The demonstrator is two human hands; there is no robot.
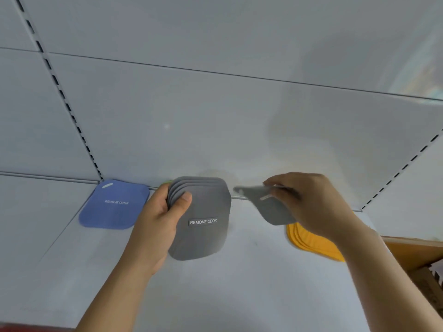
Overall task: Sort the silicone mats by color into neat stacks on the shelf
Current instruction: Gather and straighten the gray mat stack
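Right now, from the head camera, the grey pile is being built in the air, not yet on the shelf (215, 283). The left hand (158, 219) is wrapped around a fanned stack of grey mats (201, 226), thumb pressed on the top one near its far left corner, the "REMOVE ODOR" label facing up. Over on the right, the right hand (309, 200) pinches a single grey mat (271, 209) by its far edge; that mat hangs tilted and motion-blurred, just beside the stack and apart from it.

On the shelf, a blue mat (115, 204) lies flat at the far left, against the back panel. A sliver of green (167, 182) peeks out behind the left hand, too hidden to say what it is. Orange mats (311, 243) sit stacked on the right, partly under the right forearm. A cardboard box (417, 255) shows at the right edge.

So the step in hand looks like gathering greys. Next move, by my read: swing the loose mat left, lay it flat on the stack with edges matched, then square the fan and set it down in the open shelf space between blue and orange.
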